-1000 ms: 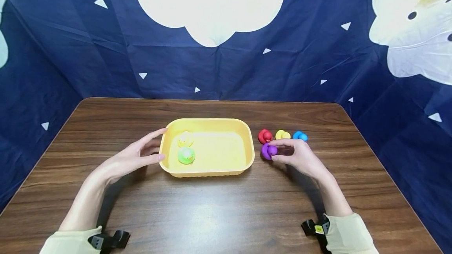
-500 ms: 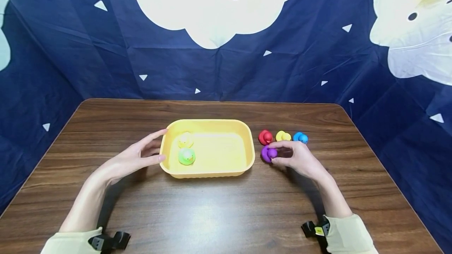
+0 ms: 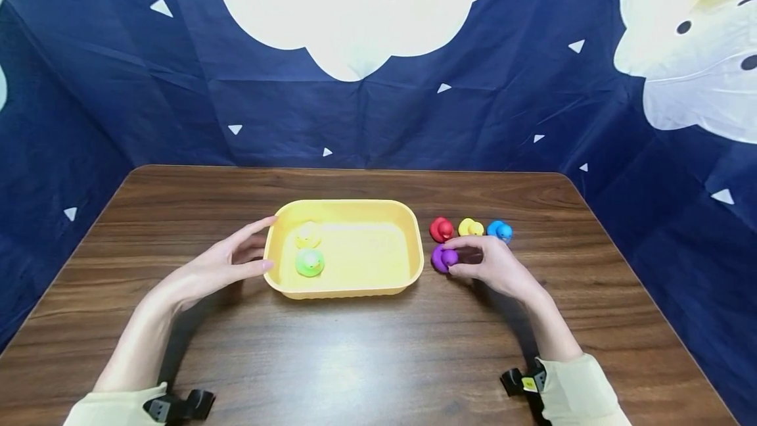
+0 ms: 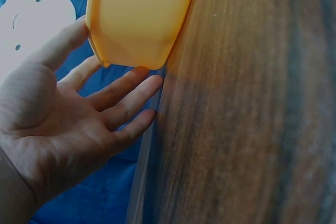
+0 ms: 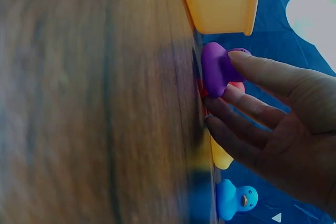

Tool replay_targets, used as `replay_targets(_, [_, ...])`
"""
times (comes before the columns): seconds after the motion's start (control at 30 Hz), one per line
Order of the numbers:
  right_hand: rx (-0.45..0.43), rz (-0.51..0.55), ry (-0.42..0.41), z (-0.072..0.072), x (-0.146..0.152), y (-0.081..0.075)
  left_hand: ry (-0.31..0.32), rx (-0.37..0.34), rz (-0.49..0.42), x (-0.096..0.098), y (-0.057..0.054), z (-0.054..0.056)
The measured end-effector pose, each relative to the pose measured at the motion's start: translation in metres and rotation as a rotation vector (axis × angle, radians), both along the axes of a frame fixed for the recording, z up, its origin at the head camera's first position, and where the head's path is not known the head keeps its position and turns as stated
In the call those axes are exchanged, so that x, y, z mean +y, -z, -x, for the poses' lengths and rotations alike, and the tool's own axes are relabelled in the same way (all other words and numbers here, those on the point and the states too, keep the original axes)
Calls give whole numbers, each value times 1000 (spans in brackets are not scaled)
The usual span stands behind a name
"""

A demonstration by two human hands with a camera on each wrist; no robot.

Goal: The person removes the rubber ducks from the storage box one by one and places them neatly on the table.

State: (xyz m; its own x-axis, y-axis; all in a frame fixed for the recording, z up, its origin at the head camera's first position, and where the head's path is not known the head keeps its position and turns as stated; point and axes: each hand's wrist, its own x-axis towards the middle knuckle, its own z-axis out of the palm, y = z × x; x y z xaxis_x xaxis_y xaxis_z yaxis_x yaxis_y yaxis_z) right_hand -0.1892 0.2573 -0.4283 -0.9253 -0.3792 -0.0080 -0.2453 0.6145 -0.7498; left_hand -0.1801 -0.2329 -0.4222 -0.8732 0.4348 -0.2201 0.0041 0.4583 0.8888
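Observation:
A yellow plastic basin point(image 3: 387, 261) sits on the wooden table. My left hand point(image 3: 213, 268) touches its left end, thumb at the rim and fingers spread fairly straight against the wall, as the left wrist view also shows. Inside the basin's left part are a yellow duck point(image 3: 307, 235) and, nearer me, a green duck point(image 3: 310, 263). Just right of the basin, my right hand point(image 3: 503, 265) pinches a purple rubber duck point(image 5: 214, 69) between thumb and fingers. Behind it stand a red duck point(image 3: 441, 229), a yellow rubber duck point(image 3: 470, 227) and a blue duck point(image 5: 233, 199) in a row.
The brown wooden table point(image 3: 284, 373) extends toward me in front of the basin. A dark blue cloth point(image 3: 402, 123) with white cloud shapes hangs behind the table and at its sides. Black wrist cameras point(image 3: 180, 406) are strapped at both sleeves.
My right hand has shifted the purple rubber duck slightly left and toward me, away from the red duck. The left hand keeps its place at the basin.

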Motion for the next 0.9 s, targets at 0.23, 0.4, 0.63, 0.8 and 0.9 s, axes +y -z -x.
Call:
replay_targets(0.23, [-9,-20,15,2,0,0,9,11,-7,-1,-2,0])
replay_targets(0.4, [-7,-27,11,3,1,1,4,13,1,0,0,0])
replay_targets(0.63, [-5,-22,-6,4,0,0,0,6,-8,0,0,-1])
replay_targets(0.8, [-16,-25,-2,4,1,1,4,7,-10,-1,-2,-1])
replay_targets(0.9, [-18,-19,-3,3,1,0,4,14,2,-1,-2,-1])
